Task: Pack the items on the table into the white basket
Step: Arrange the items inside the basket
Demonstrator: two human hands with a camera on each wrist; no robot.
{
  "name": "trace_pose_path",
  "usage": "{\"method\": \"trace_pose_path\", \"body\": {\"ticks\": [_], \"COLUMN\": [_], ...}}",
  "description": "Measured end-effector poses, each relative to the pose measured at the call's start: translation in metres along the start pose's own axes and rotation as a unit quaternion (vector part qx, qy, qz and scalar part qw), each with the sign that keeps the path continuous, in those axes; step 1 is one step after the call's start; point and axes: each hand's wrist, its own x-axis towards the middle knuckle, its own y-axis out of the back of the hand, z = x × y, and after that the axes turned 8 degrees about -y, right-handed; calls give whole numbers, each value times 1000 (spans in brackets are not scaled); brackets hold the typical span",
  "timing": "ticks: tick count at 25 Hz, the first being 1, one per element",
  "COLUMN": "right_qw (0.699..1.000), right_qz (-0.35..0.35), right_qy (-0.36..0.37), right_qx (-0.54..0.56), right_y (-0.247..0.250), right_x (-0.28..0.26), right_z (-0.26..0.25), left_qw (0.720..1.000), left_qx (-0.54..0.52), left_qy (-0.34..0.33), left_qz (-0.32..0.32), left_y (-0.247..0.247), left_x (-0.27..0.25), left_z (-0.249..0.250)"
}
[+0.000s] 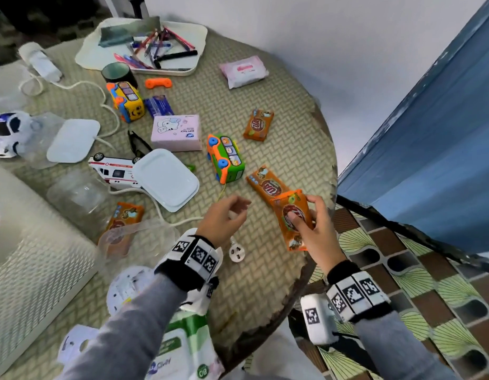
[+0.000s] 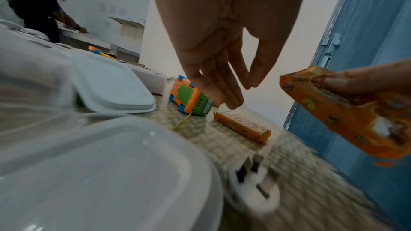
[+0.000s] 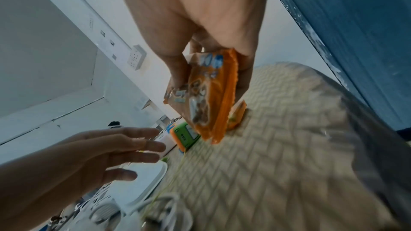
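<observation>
From the head view, the right hand point(image 1: 317, 229) grips an orange snack packet point(image 1: 291, 220) above the table's point(image 1: 279, 127) right edge; the left hand point(image 1: 224, 218) hovers loosely curled, holding nothing. The white basket point(image 1: 40, 259) sits at the left edge.

Left wrist view: fingers point(image 2: 222, 83) relaxed above a toy bus point(image 2: 191, 99).

Right wrist view: thumb and fingers clamp the packet point(image 3: 209, 97).

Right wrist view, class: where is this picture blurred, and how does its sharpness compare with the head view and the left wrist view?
Right wrist view: the orange snack packet held by the right hand is smeared, and so is the woven table top. Left wrist view: the white plug up close is blurred, while the green toy bus is clearer. Head view: mostly sharp, with straight edges bent by the wide lens.
</observation>
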Motion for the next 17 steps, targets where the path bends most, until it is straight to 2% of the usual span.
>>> {"method": "trace_pose_path", "body": {"ticks": [3, 6, 11, 15, 17], "right_qw": [1000, 1000, 998, 997, 996], "right_qz": [3, -9, -14, -7, -8], "right_qy": [7, -16, -61, -80, -84], "right_qx": [-1, -15, -6, 8, 7], "right_y": [23, 42, 57, 61, 62], "right_x": [25, 53, 84, 98, 103], "right_z": [-1, 3, 14, 14, 14], "left_qw": [994, 975, 898, 857, 856], "left_qx": [96, 195, 342, 416, 419], "left_qy": [-34, -9, -24, -49, -52], "left_qz": [-40, -105, -276, -301, -298], "left_y": [-15, -26, -42, -41, -38], "left_x": [50, 95, 130, 138, 140], "left_z": [-2, -14, -16, -14, -13]}}
